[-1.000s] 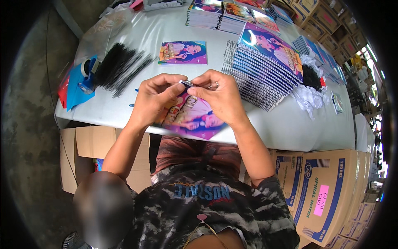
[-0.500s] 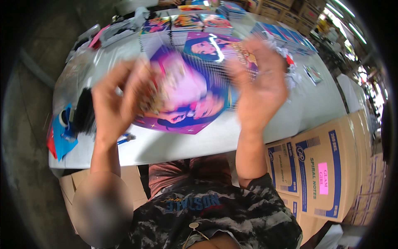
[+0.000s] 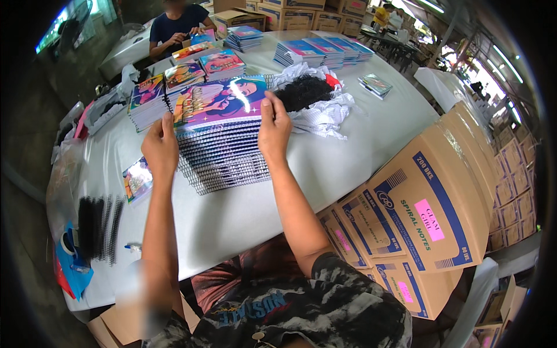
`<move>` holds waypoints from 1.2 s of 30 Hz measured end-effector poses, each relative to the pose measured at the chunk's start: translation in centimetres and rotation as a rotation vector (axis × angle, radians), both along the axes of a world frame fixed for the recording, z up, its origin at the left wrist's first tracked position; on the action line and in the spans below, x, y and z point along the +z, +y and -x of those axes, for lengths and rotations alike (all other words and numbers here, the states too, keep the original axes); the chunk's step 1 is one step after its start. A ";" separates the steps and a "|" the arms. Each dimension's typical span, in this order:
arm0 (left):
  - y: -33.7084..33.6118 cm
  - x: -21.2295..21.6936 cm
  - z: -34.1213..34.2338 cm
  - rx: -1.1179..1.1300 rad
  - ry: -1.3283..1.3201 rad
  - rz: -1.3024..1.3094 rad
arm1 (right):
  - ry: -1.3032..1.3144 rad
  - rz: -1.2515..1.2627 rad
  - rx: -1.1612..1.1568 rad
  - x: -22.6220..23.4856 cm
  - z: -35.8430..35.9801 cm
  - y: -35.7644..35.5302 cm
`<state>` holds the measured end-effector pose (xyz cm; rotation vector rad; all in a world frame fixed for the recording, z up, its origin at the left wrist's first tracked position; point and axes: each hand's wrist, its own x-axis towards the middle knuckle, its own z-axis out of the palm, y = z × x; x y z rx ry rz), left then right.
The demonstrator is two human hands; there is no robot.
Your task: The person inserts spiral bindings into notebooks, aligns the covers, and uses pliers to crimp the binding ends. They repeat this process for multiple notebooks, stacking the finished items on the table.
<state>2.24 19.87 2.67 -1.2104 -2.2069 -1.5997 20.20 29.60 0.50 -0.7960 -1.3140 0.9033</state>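
White sheeting covers the long work table, which runs away from the person toward a seated co-worker at its far end. Both of the person's hands rest on a fanned stack of spiral-bound notebooks near the middle of the table, with the top notebook, its glossy cover showing a purple illustrated figure, lying flat on that stack. The left hand lies on the stack's left side with its fingers close together, fingertips touching the left edge of the top cover. The right hand lies on the right side, fingers stretched forward and slightly spread, tips pressing the cover's right edge. A single loose cover sheet lies just left of the stack. Black spiral binding coils lie near the table's near left corner, beside a blue packet. Beyond the stack, further piles of notebooks sit toward the far edge, and a heap of white cloth with a black curly bundle lies just right of the stack. Cardboard cartons stand stacked beside the table's right edge.
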 end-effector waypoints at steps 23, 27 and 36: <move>-3.8 -16.7 15.9 0.131 0.201 1.055 | -0.174 -0.216 -0.213 -1.4 0.9 0.6; -4.2 -16.3 15.5 0.149 0.211 0.942 | -0.093 -0.630 -0.398 -3.1 3.2 -4.6; 2.6 -7.4 25.4 0.291 0.619 0.514 | -0.871 -0.465 0.578 -14.8 20.9 -13.7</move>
